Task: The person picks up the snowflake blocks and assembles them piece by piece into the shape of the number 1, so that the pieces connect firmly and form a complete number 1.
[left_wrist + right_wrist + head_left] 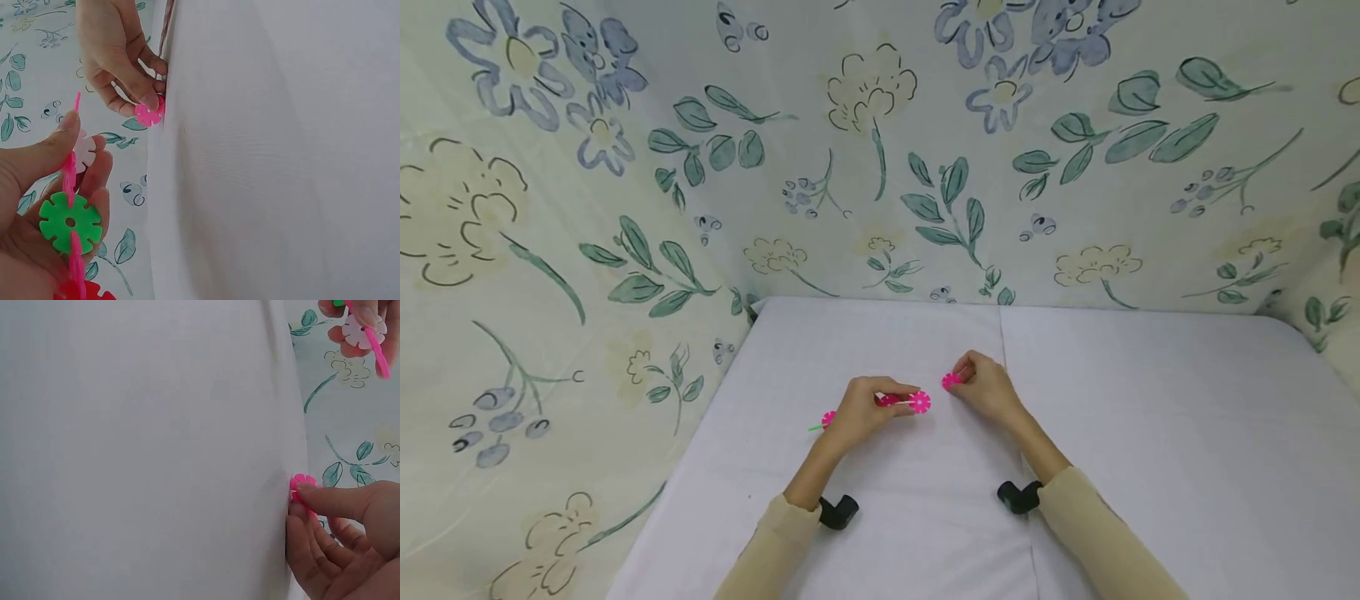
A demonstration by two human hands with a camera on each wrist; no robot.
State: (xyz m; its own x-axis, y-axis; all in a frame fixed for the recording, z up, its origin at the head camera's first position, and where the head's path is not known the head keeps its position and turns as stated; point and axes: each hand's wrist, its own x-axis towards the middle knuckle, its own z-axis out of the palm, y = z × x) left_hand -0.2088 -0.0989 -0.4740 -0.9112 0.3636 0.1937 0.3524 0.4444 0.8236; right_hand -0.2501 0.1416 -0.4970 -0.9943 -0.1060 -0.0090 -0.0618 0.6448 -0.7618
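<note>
My left hand point(859, 412) holds a chain of slotted, flower-shaped plastic discs. In the left wrist view the chain has a white disc point(84, 152), a green disc point(70, 222) and a red disc point(90, 292), with pink discs seen edge-on between them. A pink end disc point(920, 402) sticks out past the left fingertips toward the right. My right hand point(991, 390) pinches a separate pink disc point(304, 482) between thumb and fingers, a short gap from the chain's end. The fingers hide part of that disc.
A white cloth point(1150, 450) covers the table under both hands. Floral fabric point(820, 175) hangs behind and at the left. Black camera mounts stick out at the left wrist point(838, 512) and right wrist point(1019, 497).
</note>
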